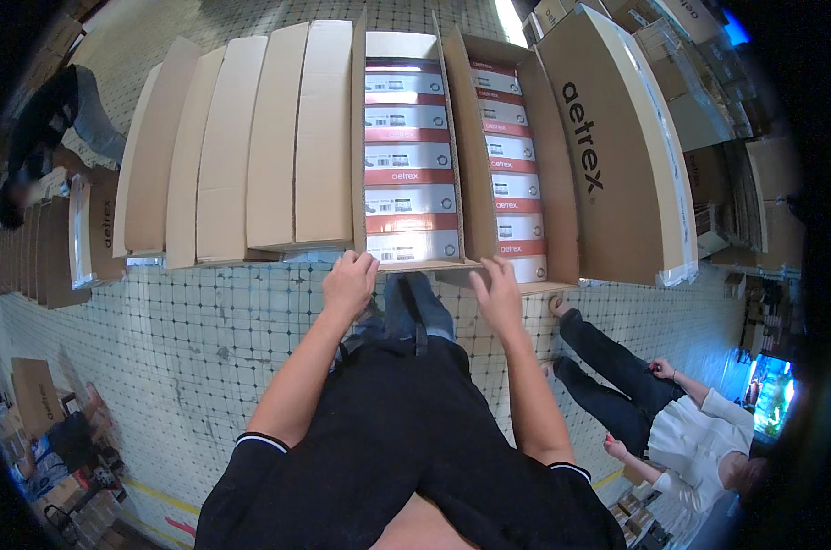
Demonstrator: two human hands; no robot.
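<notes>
I stand over a row of long cardboard cartons on a tiled floor. My left hand is curled at the near left corner of an open carton filled with a column of red-and-white shoe boxes. My right hand, fingers spread, rests on the near edge between that carton and a second open carton that also holds red-and-white boxes. Neither hand holds anything loose.
Several closed cartons lie side by side to the left. A large printed carton flap leans on the right. Another person sits on the floor at the lower right. More stacked boxes stand behind, and someone in dark clothes is at the far left.
</notes>
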